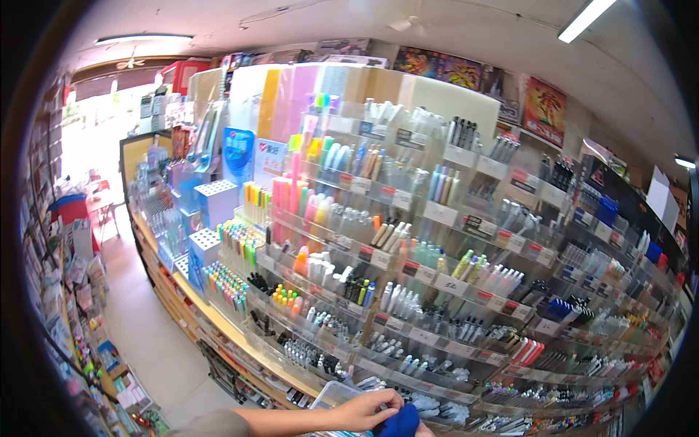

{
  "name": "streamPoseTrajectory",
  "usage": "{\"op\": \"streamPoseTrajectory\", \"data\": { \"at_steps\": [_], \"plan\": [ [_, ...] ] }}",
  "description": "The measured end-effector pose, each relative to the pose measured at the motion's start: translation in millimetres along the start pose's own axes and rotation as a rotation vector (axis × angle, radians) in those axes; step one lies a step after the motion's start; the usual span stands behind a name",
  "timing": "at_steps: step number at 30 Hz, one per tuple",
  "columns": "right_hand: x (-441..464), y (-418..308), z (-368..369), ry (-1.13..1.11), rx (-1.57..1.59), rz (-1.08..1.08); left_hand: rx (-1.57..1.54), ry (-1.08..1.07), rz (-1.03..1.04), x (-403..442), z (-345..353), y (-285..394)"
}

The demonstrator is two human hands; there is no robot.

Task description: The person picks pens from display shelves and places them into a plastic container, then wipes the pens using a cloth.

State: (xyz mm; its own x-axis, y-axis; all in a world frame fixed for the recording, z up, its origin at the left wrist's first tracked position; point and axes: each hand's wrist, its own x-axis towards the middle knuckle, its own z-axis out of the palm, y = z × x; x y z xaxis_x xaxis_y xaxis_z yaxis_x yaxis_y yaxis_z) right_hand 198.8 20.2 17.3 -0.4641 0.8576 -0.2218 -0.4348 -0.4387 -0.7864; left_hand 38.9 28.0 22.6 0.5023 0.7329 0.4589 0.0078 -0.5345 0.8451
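Note:
At the bottom edge, my left hand [370, 409] reaches in from the left with its fingers closed on a dark blue cloth [402, 421]. The cloth is bunched up, and its lower part runs out of view. A small part of my right hand [424, 431] shows just right of the cloth, close against it; its fingers are hidden. Behind my left hand stands a clear plastic tray [333, 394] at the foot of the pen display. Some light-coloured items lie below my left wrist, too cut off to name.
A tiered clear pen rack [437, 284] with price labels fills the front and right. Marker stands [217, 204] and a blue sign [238, 154] stand on the wooden counter [240, 336]. An aisle floor [156, 328] runs at left beside stocked shelves [69, 328].

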Motion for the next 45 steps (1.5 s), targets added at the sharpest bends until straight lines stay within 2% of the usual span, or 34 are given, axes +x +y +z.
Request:
{"op": "streamPoseTrajectory", "data": {
  "at_steps": [3,6,10,21,24,27,28,31,35,43,45],
  "plan": [
    [3.3,-20.0,4.6,-0.014,0.068,-0.042,-0.081,-0.002,-0.083,-4.0,1.8,2.3],
    [3.4,-27.3,7.4,-0.024,0.102,-0.042,-0.058,-0.013,-0.075,-4.7,2.5,5.3],
    [7.5,6.1,14.8,-0.017,0.010,0.036,-0.033,-0.008,-0.070,-9.1,2.5,-3.7],
    [7.9,3.0,16.4,0.010,0.074,0.044,0.081,-0.030,-0.292,-26.4,-8.8,-18.7],
    [5.5,-0.2,15.5,0.011,0.089,0.050,-0.005,0.061,-0.385,-26.1,-8.0,-7.2],
    [4.6,-1.4,15.5,0.005,0.089,0.065,0.024,0.408,-0.092,-21.4,-4.0,-2.0],
    [3.9,3.4,14.0,0.004,0.081,0.074,0.224,0.362,-0.027,-20.3,-9.4,5.8],
    [6.8,8.2,18.8,0.000,0.075,0.093,0.504,0.144,0.124,-13.2,-2.1,0.6],
    [10.7,6.7,21.3,0.005,0.083,0.103,0.776,-0.006,0.002,-26.1,14.7,-12.5],
    [12.9,3.3,17.7,0.016,0.143,0.112,0.854,-0.090,0.091,-33.5,15.1,-10.0],
    [11.3,3.4,17.3,0.016,0.172,0.116,0.857,-0.171,0.064,-40.2,11.6,-4.9]
  ]
}}
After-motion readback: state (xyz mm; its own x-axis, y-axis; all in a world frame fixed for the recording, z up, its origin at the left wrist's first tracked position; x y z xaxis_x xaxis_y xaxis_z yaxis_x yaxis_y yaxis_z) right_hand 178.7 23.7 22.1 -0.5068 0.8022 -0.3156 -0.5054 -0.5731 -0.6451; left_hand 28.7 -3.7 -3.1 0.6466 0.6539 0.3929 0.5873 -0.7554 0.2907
